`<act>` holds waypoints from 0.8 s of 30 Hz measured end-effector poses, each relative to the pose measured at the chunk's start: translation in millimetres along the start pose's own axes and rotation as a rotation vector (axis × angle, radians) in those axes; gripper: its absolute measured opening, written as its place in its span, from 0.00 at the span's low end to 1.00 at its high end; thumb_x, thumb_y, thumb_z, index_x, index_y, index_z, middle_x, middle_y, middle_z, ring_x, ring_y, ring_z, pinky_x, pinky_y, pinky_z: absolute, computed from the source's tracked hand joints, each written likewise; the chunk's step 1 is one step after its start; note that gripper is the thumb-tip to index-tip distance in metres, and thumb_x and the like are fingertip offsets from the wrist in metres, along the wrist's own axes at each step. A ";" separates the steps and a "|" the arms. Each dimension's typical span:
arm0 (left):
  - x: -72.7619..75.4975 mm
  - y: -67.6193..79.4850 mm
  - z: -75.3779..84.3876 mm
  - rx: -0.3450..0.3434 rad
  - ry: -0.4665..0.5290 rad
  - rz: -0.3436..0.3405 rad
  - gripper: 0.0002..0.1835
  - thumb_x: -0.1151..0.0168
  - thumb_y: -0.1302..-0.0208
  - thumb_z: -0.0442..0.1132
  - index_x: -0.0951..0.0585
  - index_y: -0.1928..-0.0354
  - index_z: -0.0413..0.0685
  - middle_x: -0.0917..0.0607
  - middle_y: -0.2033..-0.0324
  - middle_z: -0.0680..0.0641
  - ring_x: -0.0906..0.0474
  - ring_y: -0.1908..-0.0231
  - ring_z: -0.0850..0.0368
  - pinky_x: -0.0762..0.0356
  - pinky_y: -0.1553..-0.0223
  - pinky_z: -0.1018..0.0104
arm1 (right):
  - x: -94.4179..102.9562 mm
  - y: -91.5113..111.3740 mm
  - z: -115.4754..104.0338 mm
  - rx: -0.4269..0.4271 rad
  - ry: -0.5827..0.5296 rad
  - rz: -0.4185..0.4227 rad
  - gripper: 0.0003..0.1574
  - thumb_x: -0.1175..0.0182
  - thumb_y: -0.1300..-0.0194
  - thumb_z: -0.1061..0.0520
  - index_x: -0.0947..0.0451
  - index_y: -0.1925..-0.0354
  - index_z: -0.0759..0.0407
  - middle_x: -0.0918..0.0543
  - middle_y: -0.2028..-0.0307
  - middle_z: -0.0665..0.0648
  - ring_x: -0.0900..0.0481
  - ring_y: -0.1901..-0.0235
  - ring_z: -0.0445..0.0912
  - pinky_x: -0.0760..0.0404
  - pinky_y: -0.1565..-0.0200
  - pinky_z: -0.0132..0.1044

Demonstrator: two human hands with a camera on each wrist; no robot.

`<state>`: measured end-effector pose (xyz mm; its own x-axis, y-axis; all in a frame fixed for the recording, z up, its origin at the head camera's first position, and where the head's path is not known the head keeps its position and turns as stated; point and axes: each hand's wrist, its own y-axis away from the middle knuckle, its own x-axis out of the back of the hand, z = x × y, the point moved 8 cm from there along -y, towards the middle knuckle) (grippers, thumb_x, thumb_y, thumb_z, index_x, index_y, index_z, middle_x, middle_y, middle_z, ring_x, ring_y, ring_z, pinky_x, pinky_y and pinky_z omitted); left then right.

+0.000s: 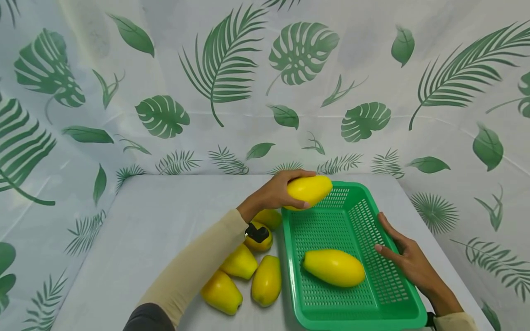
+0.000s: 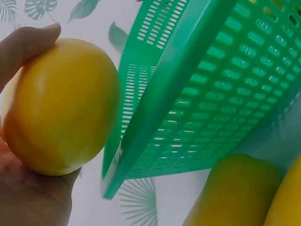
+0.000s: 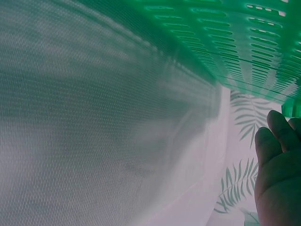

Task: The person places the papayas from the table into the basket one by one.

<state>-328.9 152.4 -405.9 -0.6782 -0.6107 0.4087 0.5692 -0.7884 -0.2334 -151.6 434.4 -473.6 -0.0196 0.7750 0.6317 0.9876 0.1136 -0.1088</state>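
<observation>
Head view: held a yellow fruit (image 1: 312, 189) in the left hand (image 1: 274, 193), between curled fingers and thumb, close by the far-left corner of a green basket (image 1: 360, 323). Seemed fairly heavy, firm but bruisable and slick-skinned, so best cupped round the thick middle rather than pinched at one end. Gripped the right rim with the right hand (image 1: 414, 262), near a second fruit (image 1: 334, 268) inside, opposite loose fruits (image 1: 266, 281) on the surface (image 1: 157, 211).

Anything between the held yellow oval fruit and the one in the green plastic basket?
Just bare perforated floor of the green plastic basket between the held yellow oval fruit and the lying yellow oval fruit; head view shows it.
</observation>
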 end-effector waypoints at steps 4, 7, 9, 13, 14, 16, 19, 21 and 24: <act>-3.5 -2.5 -2.7 0.014 -0.004 -0.010 0.44 0.20 0.41 0.41 0.28 0.22 0.57 0.22 0.28 0.50 0.23 0.47 0.55 0.21 0.48 0.65 | 0.7 0.2 -1.4 0.008 0.004 0.000 0.52 0.42 0.21 0.64 0.57 0.13 0.49 0.58 0.14 0.42 0.55 0.23 0.19 0.48 0.35 0.07; -6.2 -4.4 -5.2 0.024 -0.016 -0.013 0.45 0.20 0.41 0.41 0.28 0.22 0.58 0.23 0.27 0.50 0.23 0.47 0.55 0.22 0.47 0.65 | 0.9 0.6 -2.0 0.008 -0.002 -0.002 0.51 0.42 0.21 0.64 0.57 0.13 0.49 0.58 0.14 0.42 0.55 0.22 0.19 0.48 0.35 0.07; -8.0 -5.7 -7.5 0.032 -0.029 -0.015 0.45 0.19 0.41 0.42 0.29 0.21 0.58 0.24 0.26 0.51 0.23 0.46 0.56 0.22 0.46 0.66 | 0.9 1.0 -1.7 -0.002 -0.005 -0.003 0.51 0.42 0.21 0.63 0.57 0.13 0.48 0.58 0.14 0.42 0.54 0.23 0.18 0.46 0.35 0.07; -10.9 -6.8 -10.7 0.051 -0.051 -0.019 0.46 0.19 0.41 0.42 0.29 0.21 0.59 0.25 0.25 0.52 0.24 0.45 0.56 0.23 0.45 0.66 | 0.5 1.9 -0.8 -0.022 -0.006 0.000 0.52 0.42 0.21 0.62 0.57 0.13 0.47 0.58 0.14 0.40 0.53 0.24 0.17 0.44 0.37 0.08; -11.5 -7.1 -11.3 0.054 -0.056 -0.021 0.46 0.19 0.41 0.42 0.29 0.21 0.59 0.25 0.25 0.52 0.24 0.45 0.56 0.23 0.45 0.66 | 0.3 1.8 -0.9 -0.022 -0.003 0.002 0.52 0.41 0.21 0.62 0.57 0.13 0.47 0.58 0.14 0.40 0.53 0.24 0.17 0.44 0.37 0.08; -12.4 -7.9 -11.8 0.056 -0.068 -0.022 0.45 0.20 0.41 0.43 0.29 0.21 0.59 0.26 0.24 0.52 0.24 0.44 0.56 0.24 0.45 0.66 | 0.0 1.5 -1.2 -0.016 -0.002 0.006 0.51 0.41 0.21 0.63 0.57 0.13 0.47 0.58 0.14 0.41 0.54 0.24 0.18 0.45 0.36 0.08; -14.6 -9.4 -11.6 0.052 -0.091 -0.024 0.45 0.20 0.41 0.43 0.29 0.21 0.58 0.27 0.23 0.53 0.24 0.42 0.57 0.24 0.45 0.67 | -0.3 0.6 -0.6 -0.008 -0.001 0.013 0.51 0.41 0.22 0.63 0.56 0.13 0.48 0.57 0.14 0.41 0.54 0.23 0.18 0.47 0.35 0.07; -16.2 -10.3 -12.2 0.051 -0.107 -0.022 0.45 0.19 0.42 0.43 0.28 0.22 0.58 0.27 0.23 0.53 0.24 0.42 0.57 0.25 0.45 0.67 | -0.2 0.1 0.2 -0.008 -0.003 0.013 0.51 0.41 0.21 0.63 0.56 0.13 0.47 0.57 0.14 0.41 0.54 0.23 0.19 0.46 0.35 0.08; -18.3 -11.1 -12.2 0.052 -0.115 -0.018 0.45 0.19 0.42 0.44 0.28 0.22 0.56 0.26 0.23 0.52 0.24 0.39 0.56 0.25 0.43 0.66 | 0.6 -0.4 0.8 -0.017 0.000 0.017 0.51 0.41 0.21 0.63 0.56 0.13 0.46 0.57 0.14 0.41 0.53 0.24 0.18 0.45 0.36 0.08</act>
<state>-328.5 171.4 -421.5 -0.6324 -0.5812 0.5121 0.5827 -0.7925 -0.1799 -152.2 435.4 -473.8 -0.0028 0.7769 0.6296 0.9902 0.0900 -0.1065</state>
